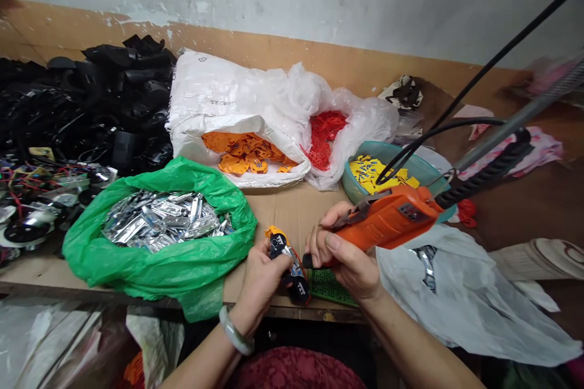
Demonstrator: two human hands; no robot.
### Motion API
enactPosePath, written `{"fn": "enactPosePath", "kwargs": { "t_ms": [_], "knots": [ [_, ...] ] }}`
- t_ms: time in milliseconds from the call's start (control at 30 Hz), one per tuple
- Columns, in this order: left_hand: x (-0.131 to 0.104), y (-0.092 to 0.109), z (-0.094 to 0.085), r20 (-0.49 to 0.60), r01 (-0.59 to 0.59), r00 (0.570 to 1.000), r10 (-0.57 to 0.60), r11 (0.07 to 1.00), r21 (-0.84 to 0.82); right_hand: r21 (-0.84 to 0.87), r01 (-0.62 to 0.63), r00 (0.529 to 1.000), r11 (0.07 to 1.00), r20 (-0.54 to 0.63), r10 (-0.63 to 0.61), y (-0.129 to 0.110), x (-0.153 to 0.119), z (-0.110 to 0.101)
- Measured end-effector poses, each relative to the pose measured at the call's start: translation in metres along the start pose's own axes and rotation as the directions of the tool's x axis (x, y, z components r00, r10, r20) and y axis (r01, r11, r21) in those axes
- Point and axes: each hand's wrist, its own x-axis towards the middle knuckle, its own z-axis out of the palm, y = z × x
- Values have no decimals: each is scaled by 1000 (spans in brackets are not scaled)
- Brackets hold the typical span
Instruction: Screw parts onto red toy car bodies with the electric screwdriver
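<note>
My left hand [263, 275], a bangle on its wrist, grips a small black plastic assembly [300, 289] with a silver metal strip and a yellow-orange end. In my right hand [349, 261] is an orange electric screwdriver [387, 217], lying nearly level with its tip end pointing left. That end is close to the assembly; whether they touch I cannot tell. Under my right hand, a green perforated mat [328, 287] lies at the bench's front edge. A green plastic bag [232, 258] full of silver metal clips [173, 219] stands left of my left hand.
Behind, a white sack [228, 82] holds orange plastic pieces [244, 155], beside a clear bag with red pieces [325, 134]. A teal basin [426, 176] contains yellow pieces. Black parts [114, 97] and wired components [41, 213] pile up at left. Cables [493, 64] hang at right.
</note>
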Motion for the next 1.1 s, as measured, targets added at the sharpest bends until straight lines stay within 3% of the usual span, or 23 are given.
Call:
{"fn": "enactPosePath", "kwargs": {
  "t_ms": [300,467,533,600,667,767,1000,1067,1100],
  "knots": [
    [-2,-6,-2,-10,-18,1000,19,997,80,-61,-32,997,998,67,36,5,-3,-2],
    [-3,-3,-3,-1,38,999,-38,999,9,-36,-56,996,998,74,58,5,-3,2],
    [-1,-3,-9,22,49,999,-48,998,-44,-5,-21,999,1000,41,21,1,1,1],
    [0,-4,-18,59,62,997,-55,991,-116,-12,47,997,999,-64,-47,-4,7,-3],
    [1,-5,-28,118,86,991,-62,975,-206,-86,98,974,991,-196,-113,-7,14,-11],
    [0,-6,-39,228,133,972,-58,935,-329,-200,72,934,977,-330,-136,-6,22,-28],
    [1,-7,-43,338,217,939,-64,873,-437,-382,35,903,923,-383,-193,-4,25,-53],
    [2,-6,-46,345,228,937,-61,852,-470,-510,83,840,856,-427,-336,-7,18,-53],
    [2,-6,-47,347,232,936,-57,841,-489,-572,127,773,811,-455,-442,-8,13,-51]
  ]
}}
